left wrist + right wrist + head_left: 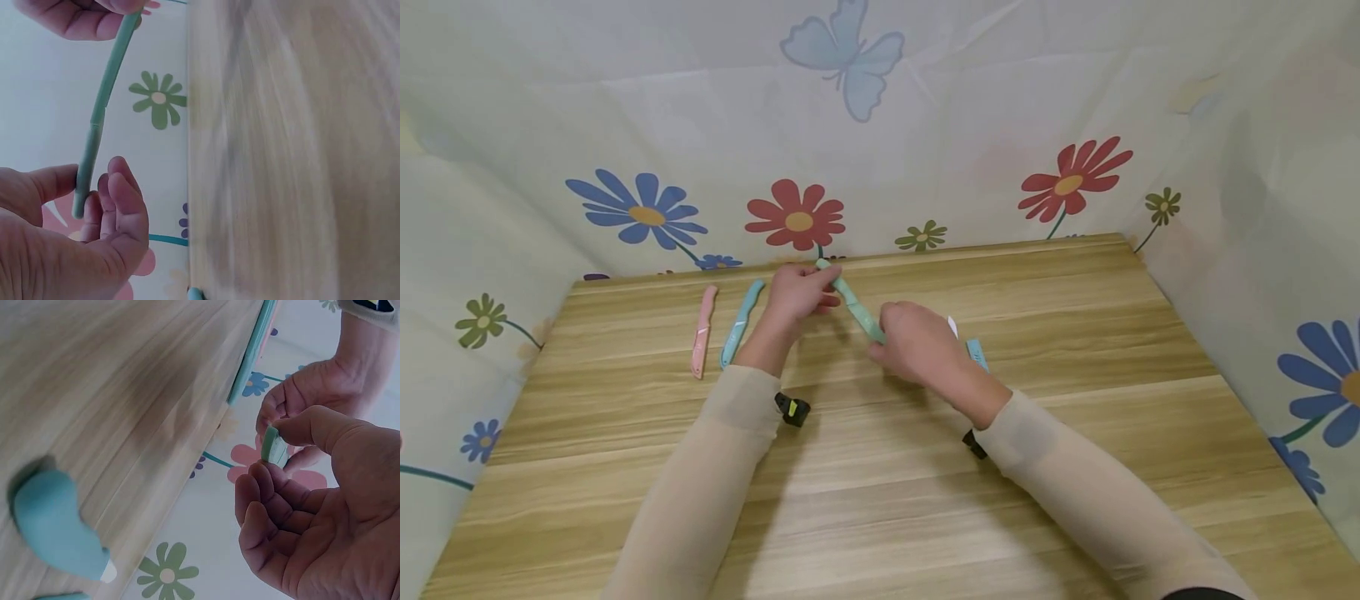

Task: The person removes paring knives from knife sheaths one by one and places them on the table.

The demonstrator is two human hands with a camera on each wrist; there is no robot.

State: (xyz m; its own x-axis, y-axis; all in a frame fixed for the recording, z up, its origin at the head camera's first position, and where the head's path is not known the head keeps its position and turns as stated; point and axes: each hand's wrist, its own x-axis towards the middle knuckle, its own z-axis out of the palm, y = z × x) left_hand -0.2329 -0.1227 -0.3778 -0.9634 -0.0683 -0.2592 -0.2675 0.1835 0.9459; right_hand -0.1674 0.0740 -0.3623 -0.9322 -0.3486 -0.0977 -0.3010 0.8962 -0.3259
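A light green sheathed knife (859,310) is held above the table between both hands, slanting from upper left to lower right. My left hand (796,293) pinches its handle end between thumb and fingers (125,206). The sheath end is pinched by my right hand (921,342), thumb against the fingers. On the table left of my left hand lie a pink sheathed knife (703,332) and a blue sheathed knife (742,323). Beside my right hand are a flat blue piece (976,353) and a teal curved piece (56,522) with a white end; my hand partly hides them in the head view.
The wood-grain table (865,500) ends at the back against a white curtain (970,108) printed with flowers and a butterfly. Black wrist devices (793,410) sit at both cuffs.
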